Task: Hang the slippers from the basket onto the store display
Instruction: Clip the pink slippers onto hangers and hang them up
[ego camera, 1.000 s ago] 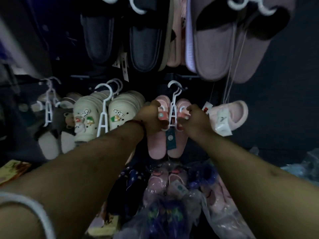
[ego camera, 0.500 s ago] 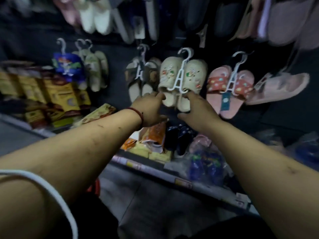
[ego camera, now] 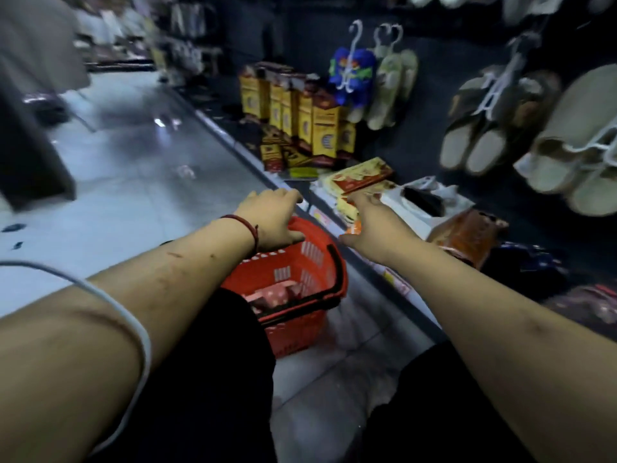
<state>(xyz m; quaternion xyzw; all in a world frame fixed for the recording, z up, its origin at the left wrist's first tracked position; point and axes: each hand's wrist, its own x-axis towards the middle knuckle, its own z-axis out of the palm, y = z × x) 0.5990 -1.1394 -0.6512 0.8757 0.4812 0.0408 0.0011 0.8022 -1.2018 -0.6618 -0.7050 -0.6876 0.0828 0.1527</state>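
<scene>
Leftmost, a pale tiled floor (ego camera: 127,182) runs back along the aisle, blurred by camera motion. Next comes the left hand (ego camera: 272,222), palm down with its fingers loosely spread and holding nothing; it hovers over the far rim of the red plastic shopping basket (ego camera: 290,282), and a red string bracelet (ego camera: 245,225) circles its wrist. That basket stands on the floor just beside the shelf edge, its black handle (ego camera: 337,272) folded down along the near rim, and inside it lies something pink and patterned (too dim to make out clearly, so I cannot say for sure that these are slippers). Behind, on the low shelf, a row of yellow and brown cardboard boxes (ego camera: 310,118) stands upright. Just right of the basket the right hand (ego camera: 377,225) reaches forward, fingers open and empty, its tips near a flat red and cream packet (ego camera: 360,175) lying on the shelf. Above the boxes a blue patterned pair of slippers (ego camera: 350,75) hangs on a white plastic hanger (ego camera: 354,38) against the dark display wall (ego camera: 434,135). Further right hang a pale green pair (ego camera: 390,85), then a brown and cream pair (ego camera: 484,128), and at the frame edge a larger cream pair (ego camera: 574,155), all blurred.
</scene>
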